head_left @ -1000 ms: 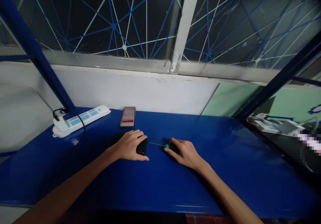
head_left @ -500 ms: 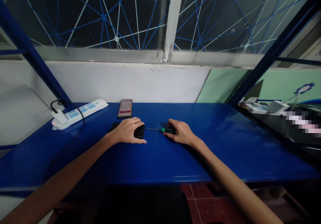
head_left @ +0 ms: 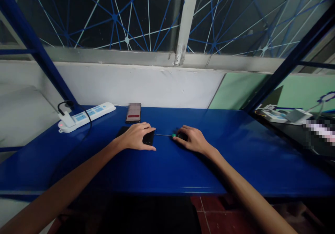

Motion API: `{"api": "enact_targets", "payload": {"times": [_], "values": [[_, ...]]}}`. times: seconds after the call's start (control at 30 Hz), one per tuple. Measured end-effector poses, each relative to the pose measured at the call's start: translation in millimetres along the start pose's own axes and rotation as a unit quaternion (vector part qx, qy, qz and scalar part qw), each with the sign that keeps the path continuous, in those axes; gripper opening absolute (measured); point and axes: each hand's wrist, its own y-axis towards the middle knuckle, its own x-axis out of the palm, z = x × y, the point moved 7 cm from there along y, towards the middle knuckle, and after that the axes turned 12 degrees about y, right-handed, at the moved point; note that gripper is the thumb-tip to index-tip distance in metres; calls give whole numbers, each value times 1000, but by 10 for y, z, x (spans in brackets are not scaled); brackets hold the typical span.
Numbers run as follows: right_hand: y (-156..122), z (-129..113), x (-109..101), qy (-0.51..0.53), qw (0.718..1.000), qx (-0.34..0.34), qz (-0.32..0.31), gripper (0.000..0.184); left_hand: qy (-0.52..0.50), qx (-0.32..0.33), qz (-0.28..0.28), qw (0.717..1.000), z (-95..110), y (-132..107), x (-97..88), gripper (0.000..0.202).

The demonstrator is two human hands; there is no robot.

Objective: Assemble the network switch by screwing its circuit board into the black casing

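Blue-painted metal counter (head_left: 235,150), centre of the frame: my left hand (head_left: 136,138) lies curled over a small black rounded device (head_left: 148,138). The fingers drape across its top and the thumb runs along its near edge, pinning it to the surface. Just right of it, my right hand (head_left: 192,139) is closed around the dark grip of a slim screwdriver with a green collar and thin steel shaft (head_left: 167,135). The shaft lies nearly level with the counter, and its tip meets the right end of the device, though I cannot tell exactly where it seats.

To my mind, good work here means firm downward pressure from the left hand so the device cannot skate on the glossy paint. The shaft should stay in line with whatever the tip is engaging, with light, steady force so the tip does not slip and scar the casing or jab my thumb.

What shows of the device is matte black with a rounded corner, low and flat. Most of it is hidden beneath my palm, and a dark flat edge shows to the left of my wrist.

Toward the upper left of centre lies a dark smartphone with a lit screen (head_left: 134,112), and farther left a white power strip with blue sockets (head_left: 87,114).
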Motion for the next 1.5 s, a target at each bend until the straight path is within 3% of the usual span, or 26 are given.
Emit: {"api": "enact_targets", "payload": {"times": [0.4,0.6,0.93,1.33,1.5], "values": [[10,-14,11,34,999,25,6,26,0,1,6,1000,-13,3,21,85],[7,-49,19,40,999,6,2,39,-2,0,11,1000,-11,5,23,85],[0,-47,15,-12,1000,-2,2,42,1,-2,9,1000,-17,12,17,85],[-1,-18,56,15,999,20,-24,27,5,-5,10,1000,-15,15,24,85],[0,-71,39,7,1000,4,-11,40,4,-3,18,1000,-16,10,24,84]]}}
